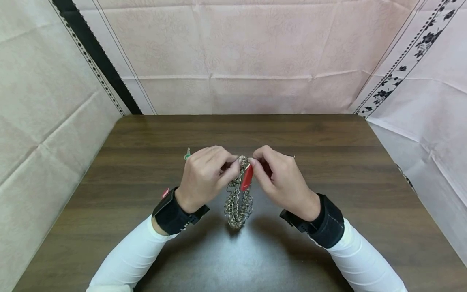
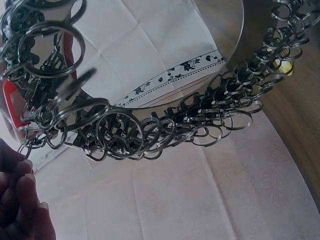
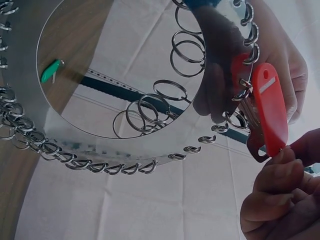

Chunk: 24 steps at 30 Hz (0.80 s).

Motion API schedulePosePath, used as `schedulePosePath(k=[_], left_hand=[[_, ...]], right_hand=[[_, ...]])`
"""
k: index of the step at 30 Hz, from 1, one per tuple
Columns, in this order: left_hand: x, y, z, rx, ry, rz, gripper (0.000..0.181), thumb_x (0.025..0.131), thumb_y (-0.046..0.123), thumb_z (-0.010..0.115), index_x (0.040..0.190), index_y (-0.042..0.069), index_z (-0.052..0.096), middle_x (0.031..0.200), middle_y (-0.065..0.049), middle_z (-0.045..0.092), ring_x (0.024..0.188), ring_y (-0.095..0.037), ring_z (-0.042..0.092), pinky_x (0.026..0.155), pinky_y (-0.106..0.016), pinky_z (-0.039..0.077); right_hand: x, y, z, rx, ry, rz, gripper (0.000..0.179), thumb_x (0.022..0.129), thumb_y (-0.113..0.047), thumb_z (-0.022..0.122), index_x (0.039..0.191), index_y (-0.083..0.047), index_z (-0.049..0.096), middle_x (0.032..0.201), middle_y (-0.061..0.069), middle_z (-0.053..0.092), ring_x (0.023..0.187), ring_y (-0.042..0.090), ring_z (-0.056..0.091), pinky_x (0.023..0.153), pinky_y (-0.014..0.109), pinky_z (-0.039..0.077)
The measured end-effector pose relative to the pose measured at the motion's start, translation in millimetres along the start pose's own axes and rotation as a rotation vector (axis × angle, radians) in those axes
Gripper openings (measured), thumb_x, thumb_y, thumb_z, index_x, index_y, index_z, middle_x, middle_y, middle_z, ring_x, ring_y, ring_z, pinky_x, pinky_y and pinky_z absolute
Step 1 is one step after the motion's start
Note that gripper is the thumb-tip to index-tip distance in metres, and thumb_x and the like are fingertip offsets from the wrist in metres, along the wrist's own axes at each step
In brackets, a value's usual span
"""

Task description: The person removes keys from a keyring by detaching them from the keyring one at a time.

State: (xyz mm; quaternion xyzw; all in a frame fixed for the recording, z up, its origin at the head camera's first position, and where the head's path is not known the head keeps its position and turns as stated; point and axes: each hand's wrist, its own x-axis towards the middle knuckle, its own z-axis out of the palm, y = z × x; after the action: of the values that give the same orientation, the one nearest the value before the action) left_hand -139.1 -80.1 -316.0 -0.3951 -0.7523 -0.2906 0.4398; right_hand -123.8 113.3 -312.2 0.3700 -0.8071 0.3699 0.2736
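Both hands hold up a flat metal hoop (image 3: 115, 147), its edge lined with many small split rings (image 2: 120, 137). At its far end in the head view, my left hand (image 1: 206, 172) pinches one of the small rings between thumb and fingers. My right hand (image 1: 282, 180) pinches the end of a red key tag (image 1: 247, 178) just right of the hoop. A metal key (image 3: 256, 140) hangs beside the tag in the right wrist view, close against the hoop's edge. How the key joins the ring is hard to make out.
Beyond my left hand lies a green key tag (image 1: 187, 154) with a key on the brown wooden table (image 1: 146, 162). Something yellow (image 2: 286, 65) shows behind the rings in the left wrist view. Pale cloth (image 1: 255, 48) hangs at the back and both sides.
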Motion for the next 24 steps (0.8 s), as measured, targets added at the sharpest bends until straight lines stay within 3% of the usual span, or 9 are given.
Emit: schedulePosePath(k=[14,24], left_hand=[[-1.5,-0.4,3.4,-0.002,0.022,-0.036,0.01,0.085,0.008,0.06,0.074,0.007,0.061,0.062,0.0,0.055,0.054,-0.009,0.045,0.049,-0.024,0.04],[-1.9,-0.4,4.6,0.04,0.029,-0.012,0.009,0.085,0.01,0.061,0.076,0.007,0.06,0.063,-0.001,0.057,0.053,-0.01,0.046,0.048,-0.025,0.039]], right_hand=[[0.2,0.0,-0.7,0.054,-0.036,0.077,0.007,0.091,-0.009,0.061,0.093,-0.004,0.055,0.065,-0.004,0.044,0.053,0.008,0.038,0.046,0.022,0.034],[0.8,1.5,-1.1,0.094,-0.096,0.149,0.007,0.096,-0.014,0.055,0.095,-0.007,0.057,0.067,-0.003,0.044,0.054,0.008,0.038,0.047,0.024,0.033]])
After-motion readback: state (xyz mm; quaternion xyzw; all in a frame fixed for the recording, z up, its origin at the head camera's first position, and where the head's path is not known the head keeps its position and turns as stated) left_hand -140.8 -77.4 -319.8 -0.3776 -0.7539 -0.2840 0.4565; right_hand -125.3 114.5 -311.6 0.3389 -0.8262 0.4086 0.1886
